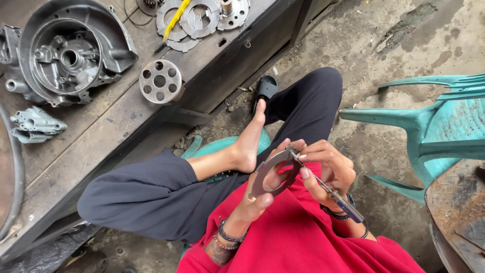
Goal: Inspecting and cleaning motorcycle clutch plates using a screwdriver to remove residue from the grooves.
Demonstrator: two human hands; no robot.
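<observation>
Concrete floor lies under you; at far left a dark wooden workbench (101, 131) carries a grey engine casing (70, 53), a perforated metal drum (160, 81) and flat toothed plates (194, 20). Over your lap, your left hand (257, 197) grips a curved metal plate (270, 174). Your right hand (328, 169) pinches a screwdriver (328, 194) against its top edge. Rightmost, a teal plastic chair (434, 131) lies tipped.
</observation>
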